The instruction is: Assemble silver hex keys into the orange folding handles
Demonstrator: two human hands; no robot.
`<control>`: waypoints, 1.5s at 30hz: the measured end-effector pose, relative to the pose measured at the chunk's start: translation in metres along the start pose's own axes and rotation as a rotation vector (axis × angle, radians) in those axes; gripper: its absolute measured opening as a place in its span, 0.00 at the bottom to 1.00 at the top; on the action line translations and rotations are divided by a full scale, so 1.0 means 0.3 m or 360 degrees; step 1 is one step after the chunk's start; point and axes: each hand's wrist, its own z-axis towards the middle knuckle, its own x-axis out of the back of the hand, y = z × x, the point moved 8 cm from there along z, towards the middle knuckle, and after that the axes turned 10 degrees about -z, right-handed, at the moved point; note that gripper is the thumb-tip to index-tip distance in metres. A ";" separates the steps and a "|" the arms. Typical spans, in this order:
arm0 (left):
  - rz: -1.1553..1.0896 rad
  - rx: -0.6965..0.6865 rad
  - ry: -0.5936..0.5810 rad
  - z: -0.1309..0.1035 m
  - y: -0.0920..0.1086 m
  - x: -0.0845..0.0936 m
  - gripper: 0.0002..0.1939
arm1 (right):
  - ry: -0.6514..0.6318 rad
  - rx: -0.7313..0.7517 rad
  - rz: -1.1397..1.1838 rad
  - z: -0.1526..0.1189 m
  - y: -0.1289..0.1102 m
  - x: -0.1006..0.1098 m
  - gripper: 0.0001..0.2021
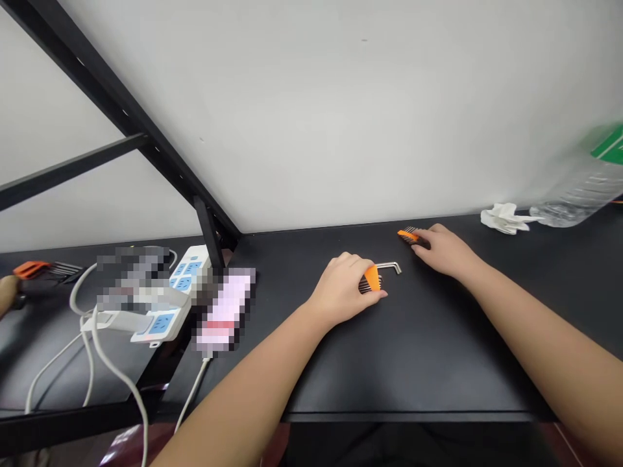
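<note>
In the head view, my left hand (341,288) is closed around an orange-holder hex key set (372,278), thumb below and fingers over the top. Several metal keys show beside its orange plastic. A larger L-shaped hex key (389,264) extends to the right of that set; whether it is seated in the holder or lies behind it I cannot tell. Farther back and to the right, my right hand (440,250) grips a second orange-holder hex key set (407,236) between thumb and fingers, low at the black tabletop (413,363).
A phone (226,311) on a cable lies left of my arm. Beyond a black metal frame (207,227) are a white power strip (182,292), cables, another orange hex key set (32,268) and a person's hand (7,292). Crumpled tissue (505,218) and a plastic bottle (579,194) stand right.
</note>
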 end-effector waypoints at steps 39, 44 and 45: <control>0.0241 0.0157 0.0049 0.003 -0.043 0.040 0.13 | -0.0715 0.0341 0.0721 -0.151 -0.231 -0.003 0.10; 0.0140 0.0174 0.0066 0.004 -0.045 0.039 0.14 | -0.0541 0.0211 0.0520 -0.135 -0.213 0.002 0.09; 0.0134 0.0169 0.0072 0.004 -0.046 0.038 0.14 | -0.0491 0.0188 0.0478 -0.133 -0.208 0.006 0.09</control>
